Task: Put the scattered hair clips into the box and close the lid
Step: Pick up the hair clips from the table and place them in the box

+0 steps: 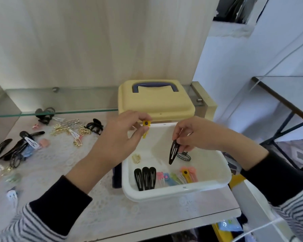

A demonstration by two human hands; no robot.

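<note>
The left hand (122,138) pinches a small yellow flower clip (145,128) between thumb and fingertips, holding it above the far left corner of the white box (173,191). The right hand (197,135) pinches the blunt end of a black snap clip (173,152) with curled fingers. That clip hangs point down over the middle of the open box. Both wrists come out of black cuffs under striped sleeves (290,206).

Inside the box, three black snap clips (145,178) lie side by side against the near wall. A row of small coloured clips (171,178) sits just right of them, ending in a second flower clip (186,173) on a pink one. A small gold clip (136,158) lies near the left wall. A dark round clip (183,156) lies just behind the hanging clip. The yellow lid (156,105), with its blue-grey handle (155,86), stands open behind the box, tilted back toward the pale wooden wall.

Left of the box, more clips lie scattered on the lace-patterned table (59,172). There is a black claw clip (94,127), and a tangle of gold chain clips (68,128) beside it. Further left are a bunch of black snap clips (5,149), a white snap clip (31,143) and a pink clip (44,143). Another black claw clip (45,116) sits under the edge of the glass shelf (59,102). A few blurred clips lie at the near left edge, too soft to name.
</note>
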